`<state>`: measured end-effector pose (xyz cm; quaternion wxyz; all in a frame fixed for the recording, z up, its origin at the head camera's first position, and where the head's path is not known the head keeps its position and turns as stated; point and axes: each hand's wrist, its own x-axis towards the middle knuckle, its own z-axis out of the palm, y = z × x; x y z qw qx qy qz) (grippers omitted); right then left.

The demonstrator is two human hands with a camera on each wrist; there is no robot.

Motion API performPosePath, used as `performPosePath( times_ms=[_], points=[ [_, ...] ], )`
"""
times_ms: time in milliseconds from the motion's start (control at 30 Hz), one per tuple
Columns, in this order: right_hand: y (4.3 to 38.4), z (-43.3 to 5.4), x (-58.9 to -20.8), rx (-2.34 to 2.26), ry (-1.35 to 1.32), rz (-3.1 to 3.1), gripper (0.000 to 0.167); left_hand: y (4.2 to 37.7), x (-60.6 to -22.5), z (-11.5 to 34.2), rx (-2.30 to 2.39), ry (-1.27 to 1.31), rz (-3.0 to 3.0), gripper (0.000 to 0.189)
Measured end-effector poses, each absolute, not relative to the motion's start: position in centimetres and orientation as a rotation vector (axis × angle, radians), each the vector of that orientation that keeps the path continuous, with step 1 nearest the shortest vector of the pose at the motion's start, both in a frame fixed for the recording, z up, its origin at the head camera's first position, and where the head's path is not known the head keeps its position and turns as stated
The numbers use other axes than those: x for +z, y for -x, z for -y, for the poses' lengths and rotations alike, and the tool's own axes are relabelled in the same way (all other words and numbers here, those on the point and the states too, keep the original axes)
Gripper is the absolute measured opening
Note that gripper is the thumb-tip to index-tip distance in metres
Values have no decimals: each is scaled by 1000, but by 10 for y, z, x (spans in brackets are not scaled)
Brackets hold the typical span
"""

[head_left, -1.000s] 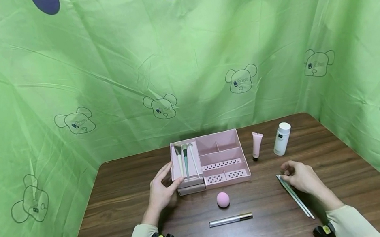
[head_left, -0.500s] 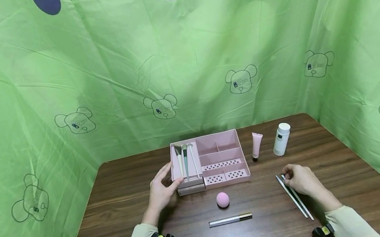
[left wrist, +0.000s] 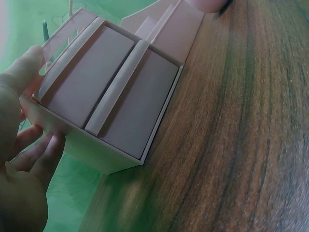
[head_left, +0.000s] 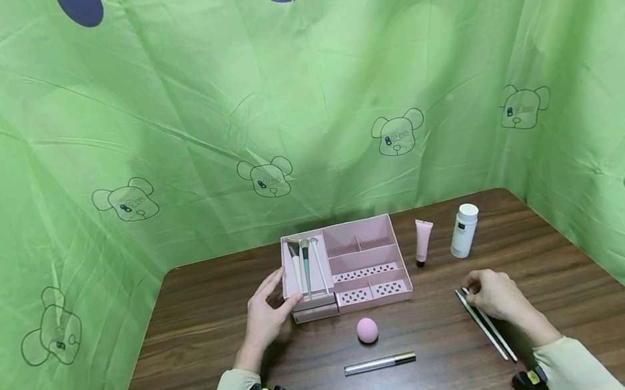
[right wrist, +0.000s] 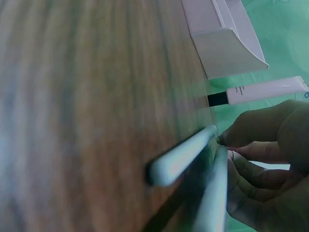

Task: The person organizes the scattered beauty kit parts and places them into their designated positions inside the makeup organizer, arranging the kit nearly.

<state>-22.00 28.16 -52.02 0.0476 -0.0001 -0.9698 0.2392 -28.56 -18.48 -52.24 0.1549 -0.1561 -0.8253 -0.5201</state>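
Observation:
My left hand (head_left: pixel 264 320) holds the front left corner of a pink organizer (head_left: pixel 365 259), thumb on its front edge and fingers against its side. In its left compartment lie three makeup brushes (head_left: pixel 306 266). At the right, my right hand (head_left: pixel 494 296) pinches the far end of a slim, pale makeup brush (right wrist: pixel 215 198). Beside it a second slim makeup brush (right wrist: pixel 181 157) lies on the table. Their far tips are partly hidden by the fingers. In the left wrist view, two shut drawers (left wrist: pixel 137 99) show on the organizer's front.
A pink ball-shaped sponge (head_left: pixel 367 330) and a silver tube with a gold cap (head_left: pixel 379 363) lie in front of the organizer. Right of it are a pink squeeze tube (head_left: pixel 424 240) and a white bottle (head_left: pixel 465 231). A green curtain (head_left: pixel 297 89) hangs behind the wooden table (head_left: pixel 197 313).
The slim makeup brushes, close together a second ago, now lie slightly apart; the right hand has dropped a little toward the person. The left hand stays on the organizer.

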Motion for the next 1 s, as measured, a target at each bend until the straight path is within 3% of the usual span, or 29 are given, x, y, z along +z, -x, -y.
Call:
performPosePath(
  times_ms=[1000],
  points=[
    [259, -230, -486, 871, -151, 2734, 16, 285, -522, 184, -1527, 467, 2336, 69]
  ],
)
